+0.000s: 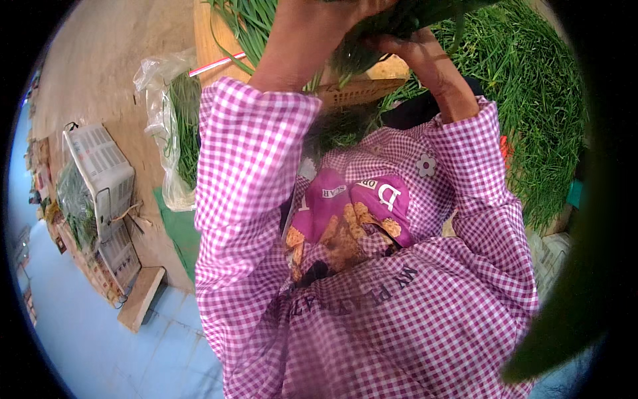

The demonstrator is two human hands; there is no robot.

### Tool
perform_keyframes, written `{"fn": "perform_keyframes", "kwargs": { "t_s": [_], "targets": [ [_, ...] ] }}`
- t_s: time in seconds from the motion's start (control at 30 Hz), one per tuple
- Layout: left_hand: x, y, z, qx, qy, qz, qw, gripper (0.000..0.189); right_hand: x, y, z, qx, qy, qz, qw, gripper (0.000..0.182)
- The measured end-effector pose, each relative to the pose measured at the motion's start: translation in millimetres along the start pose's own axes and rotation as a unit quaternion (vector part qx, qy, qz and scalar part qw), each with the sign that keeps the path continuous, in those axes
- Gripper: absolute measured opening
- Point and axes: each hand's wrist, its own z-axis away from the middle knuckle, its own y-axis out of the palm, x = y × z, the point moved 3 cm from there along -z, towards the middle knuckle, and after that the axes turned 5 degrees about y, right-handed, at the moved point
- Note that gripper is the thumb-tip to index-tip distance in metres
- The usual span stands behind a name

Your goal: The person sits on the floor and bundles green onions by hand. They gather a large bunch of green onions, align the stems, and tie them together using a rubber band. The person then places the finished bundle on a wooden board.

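Observation:
At the top edge of the view, both hands are raised around a bunch of long green leaves (428,15), which look like garlic chives. My left hand (341,15) grips the bunch from the left, its fingers partly cut off by the frame. My right hand (406,44) holds it from below on the other side, with its fingers partly in shadow. Dark, thin ends of the bunch (351,55) hang between the wrists. More flat green leaves (251,20) lie on a wooden surface (205,35) beside my left wrist.
A large heap of green leaves (528,99) rises on the right. On the left are a red-and-white strip (217,64), a clear plastic bag (162,124) of greens, a white plastic crate (107,159) and a wooden block (141,299). Purple printed material (329,199) covers my lap.

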Motion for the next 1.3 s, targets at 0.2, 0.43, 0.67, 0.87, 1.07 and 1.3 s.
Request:
{"fn": "perform_keyframes", "kwargs": {
  "t_s": [0.2, 0.43, 0.67, 0.87, 1.07, 1.3],
  "targets": [
    [5, 17, 24, -0.149, -0.27, 0.065, 0.949, 0.023, -6, 5, 45, 0.06, 0.287, -0.324, 0.9, 0.024],
    [56, -12, 80, -0.234, -0.422, 0.042, 0.875, 0.027, -47, 57, 93, 0.087, 0.389, -0.465, 0.79, 0.031],
    [44, -27, 114, -0.176, -0.395, -0.091, 0.897, 0.05, -57, 69, 105, 0.086, 0.372, -0.545, 0.747, 0.026],
    [38, -28, 215, -0.198, -0.347, -0.14, 0.906, 0.054, -52, 69, 106, 0.062, 0.375, -0.554, 0.74, 0.029],
    [56, 11, 226, -0.088, -0.405, 0.149, 0.898, 0.055, -40, 82, 99, 0.057, 0.401, -0.482, 0.777, 0.032],
    [55, 12, 225, -0.146, -0.465, 0.21, 0.847, 0.037, -34, 86, 101, -0.016, 0.39, -0.46, 0.798, 0.039]
  ]
}}
